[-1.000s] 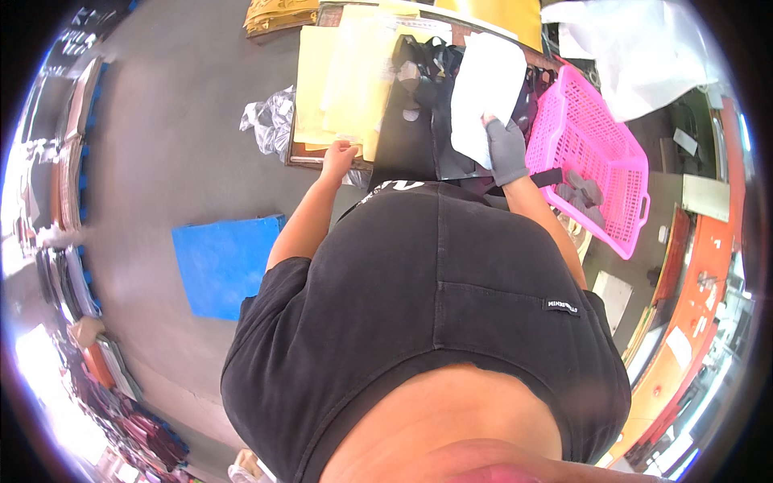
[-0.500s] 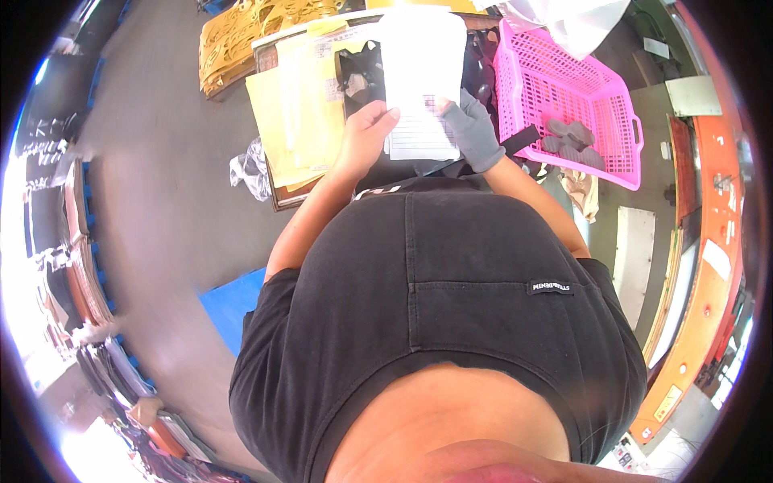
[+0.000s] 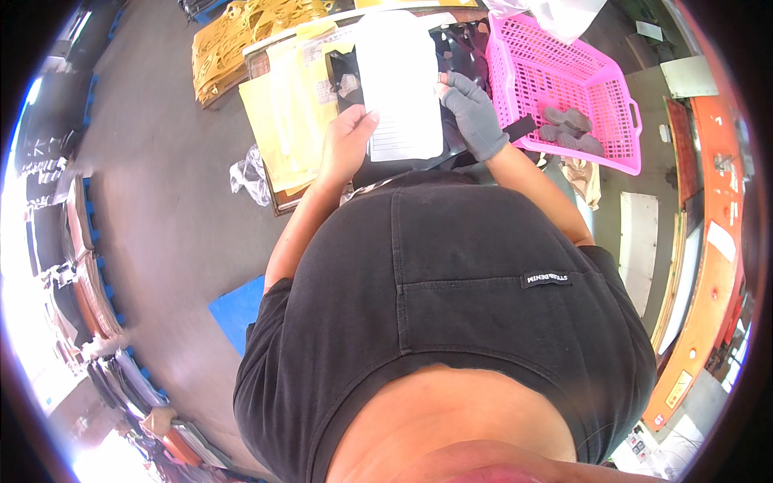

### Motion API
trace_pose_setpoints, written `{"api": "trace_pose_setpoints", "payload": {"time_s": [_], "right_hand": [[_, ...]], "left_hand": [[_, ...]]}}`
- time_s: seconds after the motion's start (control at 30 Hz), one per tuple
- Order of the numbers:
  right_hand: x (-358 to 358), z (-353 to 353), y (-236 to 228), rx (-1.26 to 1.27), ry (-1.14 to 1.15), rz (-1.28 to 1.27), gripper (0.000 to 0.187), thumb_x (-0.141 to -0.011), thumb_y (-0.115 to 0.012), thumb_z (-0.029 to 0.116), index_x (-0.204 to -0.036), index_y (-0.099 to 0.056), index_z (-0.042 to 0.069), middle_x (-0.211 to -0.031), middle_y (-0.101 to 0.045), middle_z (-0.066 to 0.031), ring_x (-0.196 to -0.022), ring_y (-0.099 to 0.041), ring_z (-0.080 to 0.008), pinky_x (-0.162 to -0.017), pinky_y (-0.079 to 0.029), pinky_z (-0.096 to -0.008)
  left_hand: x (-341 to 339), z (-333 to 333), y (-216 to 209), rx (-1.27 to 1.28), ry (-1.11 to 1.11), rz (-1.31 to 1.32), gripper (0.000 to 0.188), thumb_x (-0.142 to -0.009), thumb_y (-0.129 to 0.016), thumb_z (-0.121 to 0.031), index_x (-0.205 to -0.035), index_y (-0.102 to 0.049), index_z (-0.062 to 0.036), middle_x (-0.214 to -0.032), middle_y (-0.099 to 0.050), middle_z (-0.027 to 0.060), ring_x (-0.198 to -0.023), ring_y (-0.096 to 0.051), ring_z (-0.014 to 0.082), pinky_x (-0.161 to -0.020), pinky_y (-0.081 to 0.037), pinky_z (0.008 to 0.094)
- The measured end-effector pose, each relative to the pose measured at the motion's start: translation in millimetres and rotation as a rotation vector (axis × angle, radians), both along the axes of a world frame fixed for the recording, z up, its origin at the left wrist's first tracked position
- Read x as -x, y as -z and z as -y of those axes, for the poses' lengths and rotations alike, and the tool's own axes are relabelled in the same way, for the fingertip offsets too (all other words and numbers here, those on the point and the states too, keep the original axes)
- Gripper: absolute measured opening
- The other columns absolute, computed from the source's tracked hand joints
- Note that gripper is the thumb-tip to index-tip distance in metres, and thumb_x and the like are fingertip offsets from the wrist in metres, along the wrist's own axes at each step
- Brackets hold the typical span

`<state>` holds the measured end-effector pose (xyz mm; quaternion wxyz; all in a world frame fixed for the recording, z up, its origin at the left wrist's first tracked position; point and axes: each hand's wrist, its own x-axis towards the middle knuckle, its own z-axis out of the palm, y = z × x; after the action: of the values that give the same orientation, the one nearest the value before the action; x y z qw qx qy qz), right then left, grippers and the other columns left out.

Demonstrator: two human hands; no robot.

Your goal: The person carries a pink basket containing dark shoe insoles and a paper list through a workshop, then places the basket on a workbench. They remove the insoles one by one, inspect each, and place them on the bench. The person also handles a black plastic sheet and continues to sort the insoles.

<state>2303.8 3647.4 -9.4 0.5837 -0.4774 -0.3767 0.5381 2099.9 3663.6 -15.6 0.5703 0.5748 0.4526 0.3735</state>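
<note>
A long white paper sheet (image 3: 400, 88) with rounded corners and ruled lines at its near end is held up in front of my body. My bare left hand (image 3: 349, 138) pinches its left edge near the lines, thumb on top. On the opposite edge, farther up, my right hand (image 3: 472, 114) grips the sheet with its fingertips; a grey fingerless glove covers the palm. Beneath the sheet lie dark, glossy cut-out scraps (image 3: 463, 50), partly hidden. Yellow sheets (image 3: 282, 121) with small printed labels are stacked just left of my left hand.
To the right, a pink plastic basket (image 3: 499, 80) holds several grey rounded pieces (image 3: 568, 129). Yellow cut-out sheets (image 3: 229, 48) are piled at the far left. Crumpled clear plastic (image 3: 251, 173) hangs by the stack. An orange beam (image 3: 719, 193) runs along the right side.
My right hand has slid farther up the sheet's right edge, its fingertips now curled there. The sheet and both hands sit slightly more to the left in view.
</note>
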Motion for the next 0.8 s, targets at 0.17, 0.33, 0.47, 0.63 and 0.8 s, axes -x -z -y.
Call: {"api": "trace_pose_setpoints", "payload": {"time_s": [0.17, 0.33, 0.47, 0.63, 0.8], "right_hand": [[3, 2, 1, -0.055, -0.007, 0.098, 0.016, -0.087, -0.054, 0.013, -0.093, -0.062, 0.001, -0.082, -0.054, 0.0062, -0.076, -0.047, -0.0026, -0.07, -0.039, -0.0171], [0, -3, 2, -0.046, 0.028, 0.123, 0.018, -0.088, -0.053, 0.017, -0.091, -0.062, 0.002, -0.078, -0.055, 0.0052, -0.074, -0.049, -0.0032, -0.066, -0.04, -0.0172], [-4, -5, -3, -0.015, -0.021, -0.054, 0.018, -0.089, -0.053, 0.019, -0.09, -0.061, 0.003, -0.076, -0.058, 0.0014, -0.068, -0.053, -0.0066, -0.061, -0.043, -0.0199], [-9, -2, -14, 0.033, -0.06, 0.021, 0.026, -0.092, -0.047, 0.024, -0.099, -0.056, 0.001, -0.084, -0.06, -0.0048, -0.07, -0.055, -0.0106, -0.066, -0.045, -0.023], [5, -8, -12, 0.235, -0.031, -0.206, 0.029, -0.093, -0.045, 0.027, -0.102, -0.056, 0.003, -0.093, -0.059, -0.0013, -0.077, -0.054, -0.0089, -0.076, -0.043, -0.0215]], "left_hand": [[7, 2, 8, 0.004, -0.016, -0.026, 0.02, -0.089, -0.053, -0.017, -0.087, -0.059, 0.0019, -0.068, -0.053, -0.0015, -0.065, -0.044, 0.005, -0.06, -0.038, 0.0218], [9, 3, 12, -0.025, -0.005, -0.06, 0.022, -0.088, -0.053, -0.018, -0.081, -0.057, 0.0019, -0.06, -0.047, -0.0006, -0.06, -0.04, 0.0056, -0.055, -0.036, 0.0234], [12, 2, 8, -0.03, -0.018, -0.049, 0.021, -0.089, -0.052, -0.018, -0.083, -0.059, 0.0015, -0.062, -0.047, -0.002, -0.06, -0.04, 0.0042, -0.055, -0.035, 0.0217], [25, 0, -5, -0.05, -0.043, -0.034, 0.021, -0.09, -0.051, -0.019, -0.087, -0.061, 0.0001, -0.067, -0.049, -0.0056, -0.062, -0.04, 0.0022, -0.056, -0.034, 0.0193], [23, 5, -9, -0.053, 0.02, -0.07, 0.022, -0.09, -0.051, -0.018, -0.08, -0.058, 0.0004, -0.064, -0.047, -0.0039, -0.063, -0.04, 0.0036, -0.057, -0.035, 0.021]]}}
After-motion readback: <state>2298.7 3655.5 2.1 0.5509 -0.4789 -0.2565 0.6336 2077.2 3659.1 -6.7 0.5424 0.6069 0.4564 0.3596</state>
